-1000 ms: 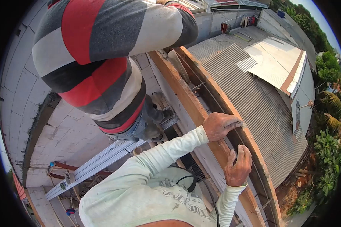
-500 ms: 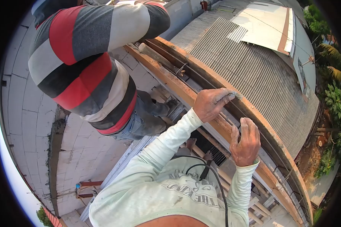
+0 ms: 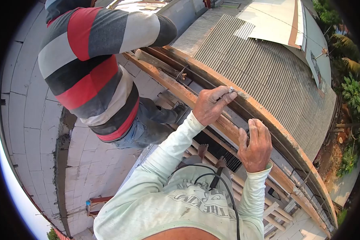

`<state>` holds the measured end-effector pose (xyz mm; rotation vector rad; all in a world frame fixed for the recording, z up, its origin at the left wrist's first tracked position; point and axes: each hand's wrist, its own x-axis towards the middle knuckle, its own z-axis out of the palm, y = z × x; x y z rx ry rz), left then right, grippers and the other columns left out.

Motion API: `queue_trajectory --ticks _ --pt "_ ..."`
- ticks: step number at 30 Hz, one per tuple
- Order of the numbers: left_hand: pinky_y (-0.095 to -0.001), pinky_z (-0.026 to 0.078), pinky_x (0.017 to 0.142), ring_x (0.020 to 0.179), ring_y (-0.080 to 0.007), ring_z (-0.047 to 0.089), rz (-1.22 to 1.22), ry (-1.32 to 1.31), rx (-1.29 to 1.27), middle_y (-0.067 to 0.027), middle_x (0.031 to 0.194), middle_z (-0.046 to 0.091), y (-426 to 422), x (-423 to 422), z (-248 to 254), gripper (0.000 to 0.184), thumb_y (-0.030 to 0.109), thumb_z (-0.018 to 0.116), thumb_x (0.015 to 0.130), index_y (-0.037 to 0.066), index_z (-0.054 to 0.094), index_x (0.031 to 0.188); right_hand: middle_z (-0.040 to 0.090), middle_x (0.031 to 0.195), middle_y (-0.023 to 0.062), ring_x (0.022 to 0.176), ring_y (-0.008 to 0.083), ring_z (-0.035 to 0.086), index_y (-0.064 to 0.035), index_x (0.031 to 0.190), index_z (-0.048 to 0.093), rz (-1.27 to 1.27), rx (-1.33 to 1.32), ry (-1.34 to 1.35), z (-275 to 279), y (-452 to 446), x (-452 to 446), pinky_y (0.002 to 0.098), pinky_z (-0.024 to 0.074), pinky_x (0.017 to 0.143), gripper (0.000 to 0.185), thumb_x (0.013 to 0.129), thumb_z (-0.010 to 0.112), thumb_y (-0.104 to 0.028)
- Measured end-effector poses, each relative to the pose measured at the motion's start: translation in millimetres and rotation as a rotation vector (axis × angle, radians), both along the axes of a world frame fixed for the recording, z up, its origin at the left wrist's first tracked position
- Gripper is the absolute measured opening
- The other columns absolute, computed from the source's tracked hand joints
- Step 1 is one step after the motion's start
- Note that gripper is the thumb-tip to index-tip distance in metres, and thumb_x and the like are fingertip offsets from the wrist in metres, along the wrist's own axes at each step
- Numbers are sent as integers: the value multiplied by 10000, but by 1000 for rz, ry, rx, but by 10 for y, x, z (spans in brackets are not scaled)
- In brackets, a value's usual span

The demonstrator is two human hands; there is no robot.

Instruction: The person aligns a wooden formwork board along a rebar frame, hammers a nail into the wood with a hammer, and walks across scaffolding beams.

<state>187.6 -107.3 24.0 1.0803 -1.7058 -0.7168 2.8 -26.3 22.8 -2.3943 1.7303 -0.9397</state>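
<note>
My left hand [image 3: 210, 105] is closed in a pinch above the gap between two long boards. A small greyish bit shows at its fingertips, too small to name. Close to those fingertips, a grey smear marks the top edge of the outer wooden board [image 3: 282, 134]. My right hand [image 3: 255, 149] hovers over the inner wooden board [image 3: 176, 87], fingers bent and thumb apart, with nothing visible in it. Thin steel bars [image 3: 217, 85] run in the trough between the boards.
At the left a co-worker in a striped shirt [image 3: 93, 74] leans over the boards' far end, hands hidden. Below are light block walls [image 3: 32, 108], wooden slats [image 3: 274, 214] and my bare feet. Beyond the outer board lies a corrugated roof [image 3: 264, 68]. A black cable [image 3: 228, 182] hangs across my shirt.
My left hand has drawn back from the grey smear on the outer board, keeping its pinch. My right hand has barely moved. The view has shifted slightly.
</note>
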Motion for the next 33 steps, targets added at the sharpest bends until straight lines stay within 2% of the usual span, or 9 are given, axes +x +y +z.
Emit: queue_trajectory --ticks 3,4,6,10,14,15,19,28,33 --pt "-207 321 486 552 -49 405 -69 451 338 27 651 503 -22 76 126 279 247 559 996 -14 652 1020 593 1080 172 1009 332 594 47 1100 600 -3 16 -8 25 7 -4 436 487 906 330 830 677 -127" --pt "-207 321 486 552 -49 405 -76 461 330 27 651 503 -33 121 158 279 247 559 996 -14 652 1020 593 1079 170 1006 332 595 46 1098 598 2 19 -22 29 2 1 434 486 905 331 828 678 -128" --pt "-200 335 489 528 -51 377 -100 816 562 25 630 468 -74 210 231 325 296 507 1019 -8 600 1088 596 1080 164 1001 333 594 44 1094 598 4 1 -24 11 6 4 432 484 902 330 824 682 -127" --pt "-236 394 517 500 -86 396 -100 1091 579 -13 640 517 -188 278 158 342 330 456 1033 21 513 1167 609 1075 163 990 336 596 36 1092 604 8 1 -36 29 -16 20 430 479 903 319 824 682 -120" --pt "-307 523 621 636 -147 589 -181 1130 522 -88 773 655 -228 315 66 315 315 409 1045 34 494 1161 620 1052 167 978 334 611 35 1080 612 25 -108 -91 225 -134 262 429 488 876 290 843 671 -120" --pt "-350 555 706 758 -183 657 -230 1159 525 -108 820 679 -242 331 41 315 317 395 1047 36 476 1162 623 1050 165 958 334 621 32 1077 617 75 -87 -181 276 -190 376 421 499 851 285 848 672 -130" --pt "-342 529 834 856 -210 668 -227 1073 442 -124 877 694 -230 302 17 351 345 382 1048 22 455 1166 629 1039 174 870 355 656 13 1083 626 149 -19 -308 247 -525 722 416 527 740 284 883 653 -186" --pt "-307 508 883 933 -185 648 -250 949 350 -172 987 689 -167 241 -30 364 329 364 1054 -6 446 1170 639 946 209 846 378 653 54 983 627 236 144 -437 181 -720 983 402 521 737 138 863 607 -12" --pt "-299 514 845 898 -168 652 -186 811 319 -155 960 693 -122 216 -71 334 299 443 1037 -4 511 1160 626 885 160 759 367 650 -4 926 616 284 32 -329 202 -726 777 433 511 634 99 848 628 -64"
